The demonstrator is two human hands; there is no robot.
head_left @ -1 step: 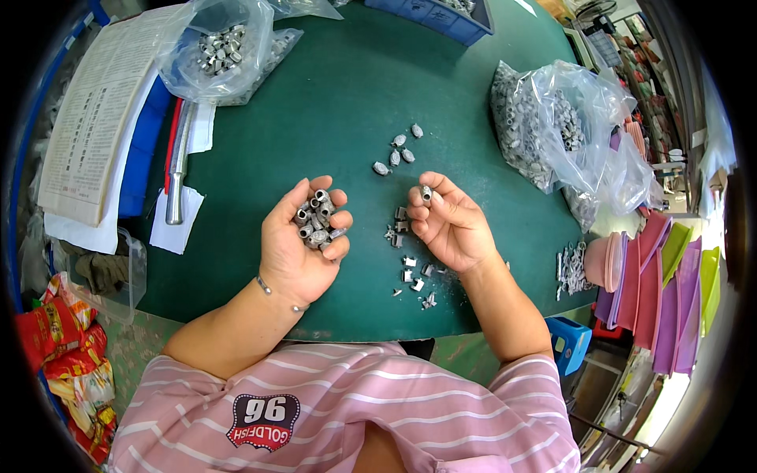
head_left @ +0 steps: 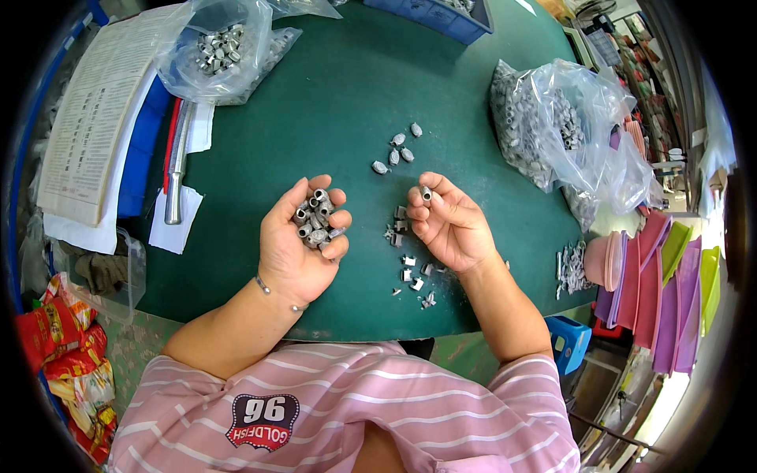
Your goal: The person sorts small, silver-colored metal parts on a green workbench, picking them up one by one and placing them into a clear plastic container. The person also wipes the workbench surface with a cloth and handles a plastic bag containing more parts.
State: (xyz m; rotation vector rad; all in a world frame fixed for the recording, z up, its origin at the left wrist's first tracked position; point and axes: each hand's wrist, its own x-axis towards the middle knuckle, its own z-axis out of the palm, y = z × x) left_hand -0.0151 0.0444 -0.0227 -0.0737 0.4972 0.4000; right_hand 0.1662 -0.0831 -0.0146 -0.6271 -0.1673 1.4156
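Note:
My left hand point(head_left: 293, 256) is cupped, palm up, around a heap of small grey metal barrel beads point(head_left: 317, 214) with holes through them. Between the thumb and fingers of my right hand point(head_left: 455, 229) is a single metal bead point(head_left: 426, 193), its hole turned toward me. Just left of that hand lie small bracket-like metal pieces point(head_left: 400, 221), partly in shadow. More bright metal bits point(head_left: 408, 261) are scattered nearer the table's front edge. Beyond both hands, several loose beads point(head_left: 395, 157) rest on the green table point(head_left: 347, 102).
Clear bags of metal parts stand far left point(head_left: 217, 59) and at right point(head_left: 544, 118). A blue bin point(head_left: 441, 22) sits at the back. A metal-handled tool point(head_left: 175, 181) lies left beside printed paper point(head_left: 95, 118). Small metal parts point(head_left: 572, 268) and coloured plastic pieces point(head_left: 646, 284) are at the right edge.

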